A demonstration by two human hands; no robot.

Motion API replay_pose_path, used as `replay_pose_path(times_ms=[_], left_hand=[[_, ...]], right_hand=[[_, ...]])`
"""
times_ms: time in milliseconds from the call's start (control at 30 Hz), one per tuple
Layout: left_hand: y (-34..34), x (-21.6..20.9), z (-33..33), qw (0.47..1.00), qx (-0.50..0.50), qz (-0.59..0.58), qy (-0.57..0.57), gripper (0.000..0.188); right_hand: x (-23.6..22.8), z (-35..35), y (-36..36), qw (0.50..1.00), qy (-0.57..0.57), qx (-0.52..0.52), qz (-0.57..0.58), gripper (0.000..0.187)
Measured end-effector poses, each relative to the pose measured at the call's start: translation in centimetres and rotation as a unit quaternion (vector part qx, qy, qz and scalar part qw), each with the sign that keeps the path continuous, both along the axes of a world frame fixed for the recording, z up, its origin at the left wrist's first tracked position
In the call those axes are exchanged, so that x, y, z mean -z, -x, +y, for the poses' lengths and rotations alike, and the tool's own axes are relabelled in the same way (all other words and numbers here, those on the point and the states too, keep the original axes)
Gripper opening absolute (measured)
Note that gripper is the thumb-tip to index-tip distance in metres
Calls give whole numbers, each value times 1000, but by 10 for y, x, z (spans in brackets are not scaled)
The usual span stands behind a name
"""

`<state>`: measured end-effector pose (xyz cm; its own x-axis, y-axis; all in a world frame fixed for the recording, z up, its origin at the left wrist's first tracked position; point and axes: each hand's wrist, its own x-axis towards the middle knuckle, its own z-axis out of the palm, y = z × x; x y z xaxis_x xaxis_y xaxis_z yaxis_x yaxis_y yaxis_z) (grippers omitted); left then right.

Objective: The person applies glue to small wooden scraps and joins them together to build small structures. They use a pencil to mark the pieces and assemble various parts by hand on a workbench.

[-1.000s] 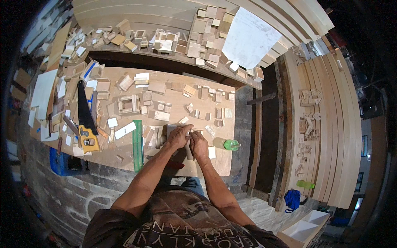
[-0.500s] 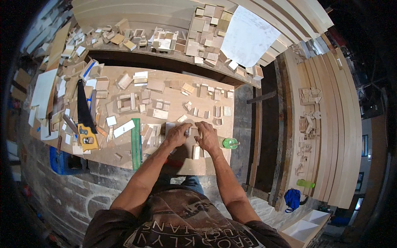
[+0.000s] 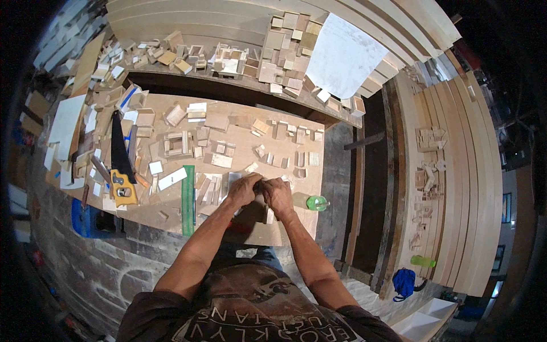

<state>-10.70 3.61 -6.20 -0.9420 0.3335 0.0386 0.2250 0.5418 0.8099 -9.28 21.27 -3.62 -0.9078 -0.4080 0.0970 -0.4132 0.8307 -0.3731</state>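
My left hand (image 3: 245, 189) and my right hand (image 3: 278, 195) meet above the near right part of the plywood table (image 3: 239, 122). Both are closed, fingertips together around something small that they hide. Just below my right hand a small pale wooden block (image 3: 269, 215) stands on the tabletop. Several thin wooden strips (image 3: 209, 188) lie left of my left hand, and a greyish flat piece (image 3: 233, 178) shows at its knuckles. Beyond my hands are small wooden blocks (image 3: 285, 162) in loose groups.
A green straight strip (image 3: 188, 199) lies left of my forearm. Farther left rests a handsaw (image 3: 123, 185) with a yellow handle among scraps. A green bottle (image 3: 316, 203) stands near the right table edge. Behind is a shelf (image 3: 211, 77) of wooden pieces; long boards (image 3: 464, 171) stand right.
My hands have drawn closer together, the right fingers curling over the left fingertips. The small piece glimpsed between them earlier is now covered. The whole view has shifted slightly.
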Motion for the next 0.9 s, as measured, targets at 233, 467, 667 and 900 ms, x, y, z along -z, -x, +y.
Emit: replay_pose_path(times_ms=[233, 467, 667, 900], left_hand=[[-1, -15, 1, 999, 3, -36, 9, 39], [0, -10, 2, 1000, -3, -7, 8, 37], [3, -2, 2, 1000, 3, 4, 21, 34], [2, -3, 4, 999, -6, -31, 21, 38]], right_hand=[[1, 0, 0, 1000, -24, -4, 7, 14], [-6, -5, -3, 997, -71, 12, 0, 12], [-7, -7, -4, 995, -97, 20, -2, 13], [-14, 11, -2, 991, 124, 45, -32, 28]])
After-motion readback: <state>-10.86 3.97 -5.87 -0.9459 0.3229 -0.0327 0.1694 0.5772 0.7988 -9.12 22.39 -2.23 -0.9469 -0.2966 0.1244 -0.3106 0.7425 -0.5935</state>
